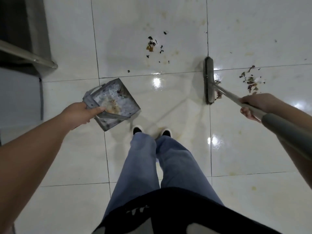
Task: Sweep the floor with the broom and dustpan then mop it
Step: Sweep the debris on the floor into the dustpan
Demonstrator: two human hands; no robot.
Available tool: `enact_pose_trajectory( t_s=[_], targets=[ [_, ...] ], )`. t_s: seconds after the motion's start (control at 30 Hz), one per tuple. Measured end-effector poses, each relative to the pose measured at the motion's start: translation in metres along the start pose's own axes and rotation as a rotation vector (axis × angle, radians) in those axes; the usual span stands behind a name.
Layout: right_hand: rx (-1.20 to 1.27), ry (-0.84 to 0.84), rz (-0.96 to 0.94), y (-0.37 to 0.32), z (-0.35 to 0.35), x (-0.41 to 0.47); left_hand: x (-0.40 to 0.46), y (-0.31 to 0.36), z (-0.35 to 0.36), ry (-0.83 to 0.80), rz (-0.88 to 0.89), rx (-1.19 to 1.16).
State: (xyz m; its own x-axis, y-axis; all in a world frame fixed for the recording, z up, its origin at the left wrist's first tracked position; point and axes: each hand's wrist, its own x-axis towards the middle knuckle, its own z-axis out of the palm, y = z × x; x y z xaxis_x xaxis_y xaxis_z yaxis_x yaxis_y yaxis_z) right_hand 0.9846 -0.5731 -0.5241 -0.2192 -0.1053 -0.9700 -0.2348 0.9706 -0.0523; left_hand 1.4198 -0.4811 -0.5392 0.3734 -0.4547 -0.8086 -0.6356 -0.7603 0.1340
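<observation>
Standing on a glossy white tiled floor (168, 107), a person in blue jeans (152, 166) and dark shoes looks straight down at the job. Dark grout lines cross the tiles, ceiling lights glare off them, and yellowish stains streak the surface ahead and to the right. At far left a grey cabinet (20, 98) and a metal rail (28, 54) edge into view.

Over to the broom (209, 81): its long grey head lies along a grout line, bristles down on the floor, with the pale handle slanting back and right. The right hand (255, 105) is clenched around that handle, fingers wrapped under it, just above a thicker grey sleeve on the shaft.

On the other side, the dustpan (113, 103), a battered square metal tray, is tilted and lifted off the floor ahead of the left shoe. The left hand (82, 114) grasps its near corner, thumb pressed on the inside. Some crumbs and a stain sit in the pan.

Two litter piles: dry leaf scraps (250, 81) just right of the broom head, a few bits touching it, and darker scraps (154, 45) well ahead, between pan and broom.
</observation>
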Motion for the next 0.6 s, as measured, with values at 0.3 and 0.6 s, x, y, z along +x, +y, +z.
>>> enact_pose_trajectory(
  t_s=[0.3,0.6],
  targets=[
    [-0.136,-0.151,-0.111,-0.059,0.114,-0.021,0.052,-0.016,-0.052,-0.009,-0.045,0.017],
    [-0.139,-0.317,-0.149,-0.164,0.294,-0.027,0.098,-0.018,-0.108,-0.095,-0.054,-0.025]
  ],
)
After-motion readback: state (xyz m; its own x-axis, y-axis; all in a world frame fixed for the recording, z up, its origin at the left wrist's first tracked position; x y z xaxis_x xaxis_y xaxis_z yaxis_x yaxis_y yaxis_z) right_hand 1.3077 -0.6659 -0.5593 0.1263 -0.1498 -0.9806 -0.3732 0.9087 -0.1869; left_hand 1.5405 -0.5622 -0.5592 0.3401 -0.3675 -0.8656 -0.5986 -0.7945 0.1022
